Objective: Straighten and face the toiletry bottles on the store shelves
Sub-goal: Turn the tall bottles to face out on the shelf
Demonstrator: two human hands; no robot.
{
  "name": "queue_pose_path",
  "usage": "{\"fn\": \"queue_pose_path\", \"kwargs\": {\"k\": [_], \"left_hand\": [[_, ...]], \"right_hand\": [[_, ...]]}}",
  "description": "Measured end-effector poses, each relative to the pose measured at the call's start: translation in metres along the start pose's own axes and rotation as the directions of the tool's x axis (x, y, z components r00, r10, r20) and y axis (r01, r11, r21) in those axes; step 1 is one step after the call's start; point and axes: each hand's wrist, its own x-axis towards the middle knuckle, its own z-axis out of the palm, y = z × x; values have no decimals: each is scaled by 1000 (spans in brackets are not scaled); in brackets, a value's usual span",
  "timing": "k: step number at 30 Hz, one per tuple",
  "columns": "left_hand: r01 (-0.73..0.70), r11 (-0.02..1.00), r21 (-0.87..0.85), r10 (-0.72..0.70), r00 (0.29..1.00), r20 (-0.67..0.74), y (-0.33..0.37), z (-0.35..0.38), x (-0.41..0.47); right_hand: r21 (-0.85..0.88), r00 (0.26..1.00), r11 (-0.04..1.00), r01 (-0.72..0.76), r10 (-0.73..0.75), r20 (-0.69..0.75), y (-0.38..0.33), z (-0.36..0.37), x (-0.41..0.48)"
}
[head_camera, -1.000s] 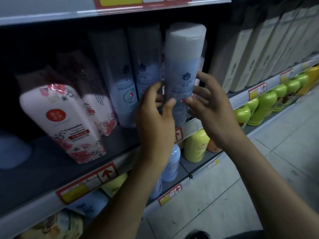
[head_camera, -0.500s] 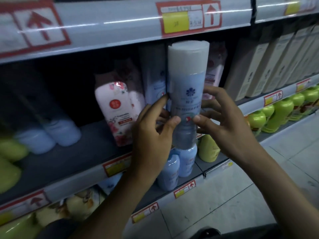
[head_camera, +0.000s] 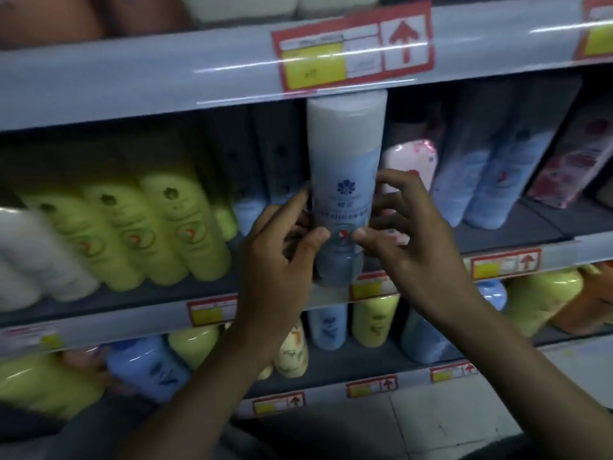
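Head view: a tall blue bottle with a pale white top stands upright in the middle of the picture, in front of the middle shelf. Its blue flower mark faces the camera. Both hands hold it low down. The left hand is on its left side, thumb tip pressed on the front near the little red mark, fingers curled behind. The right hand is on its right side, thumb tip on the front too, fingers spread and bent around the side. So each grip is closed on the tall blue bottle, and the bottle sits between the two hands. Its top reaches up to the edge of the upper shelf, just under a red price tag with an arrow.

On the middle shelf, left of the hands, are green bottles, blurry and leaning. Right of the hands are a pink bottle and more blue bottles, with a flowery pink box past them.

On the lower shelf stand small blue, yellow and orange bottles. It is too blurry to read their labels.
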Motion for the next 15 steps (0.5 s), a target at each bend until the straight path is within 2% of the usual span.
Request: {"fn": "queue_pose_path", "kwargs": {"k": [8, 15], "left_hand": [[147, 974, 171, -124, 982, -140, -32, -41, 2], [146, 939, 310, -77, 972, -223, -38, -49, 8]], "right_hand": [[43, 993, 999, -7, 2, 119, 9, 71, 28], [58, 991, 996, -69, 62, 122, 14, 99, 39]]}}
